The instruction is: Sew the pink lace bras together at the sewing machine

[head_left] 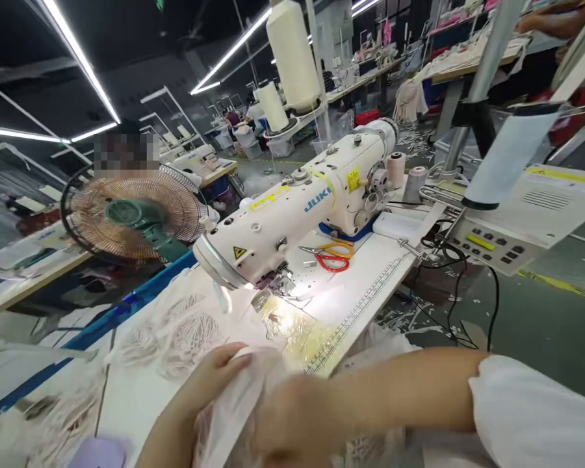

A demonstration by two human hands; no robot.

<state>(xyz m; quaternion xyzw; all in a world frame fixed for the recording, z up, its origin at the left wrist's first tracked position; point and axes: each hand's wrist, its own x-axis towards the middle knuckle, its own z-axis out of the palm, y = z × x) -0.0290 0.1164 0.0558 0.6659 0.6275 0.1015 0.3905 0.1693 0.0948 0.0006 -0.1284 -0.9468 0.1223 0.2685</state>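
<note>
At the front edge of the sewing table, my left hand [219, 374] is closed on a thin pale pinkish-white fabric [246, 396], its fingers bent over the upper edge. My right hand [297, 419] is in front of the same fabric, blurred by motion, so its fingers cannot be made out. Just beyond both hands stands a white JUKI sewing machine [292, 201], its needle area lit. A shiny yellowish plate [292, 325] lies on the table under the machine head. Bunched pale lace or trim [190, 331] is heaped to the left of my hands.
Red-and-orange-handled scissors [334, 255] lie by the machine's base. A ruler strip [365, 309] runs along the table's right edge. A control box [502, 240] and metal stand are at the right. A fan [127, 211] and a person are beyond the table at left; thread cones [292, 55] stand behind.
</note>
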